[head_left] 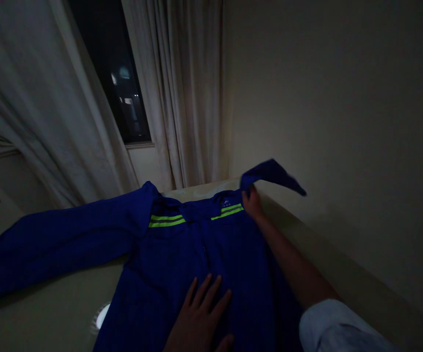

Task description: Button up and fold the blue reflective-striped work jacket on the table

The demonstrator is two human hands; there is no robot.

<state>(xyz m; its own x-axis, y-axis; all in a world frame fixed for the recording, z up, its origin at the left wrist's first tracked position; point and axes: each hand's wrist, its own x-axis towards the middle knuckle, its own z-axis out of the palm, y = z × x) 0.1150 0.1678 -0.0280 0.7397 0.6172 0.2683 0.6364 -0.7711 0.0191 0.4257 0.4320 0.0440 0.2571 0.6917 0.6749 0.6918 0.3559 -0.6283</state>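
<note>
A blue work jacket (167, 264) with yellow-green stripes across the chest lies spread out, front up. Its sleeve on the left side stretches out flat toward the left edge of the view. My left hand (200, 313) rests palm down on the lower front, fingers spread. At the shoulder on the right side, my right hand (252, 201) has its fingers closed on the jacket cloth. Beyond that hand, a blue flap of the sleeve (272, 172) sticks up and bends over to the right. Part of my right fingers is hidden by the cloth.
Under the jacket is a pale greenish surface (61, 313). A bright white round thing (103, 317) shows beside the jacket's lower left edge. Long curtains (182, 98) hang at the back around a dark window (123, 83). A plain wall (336, 122) borders the right side.
</note>
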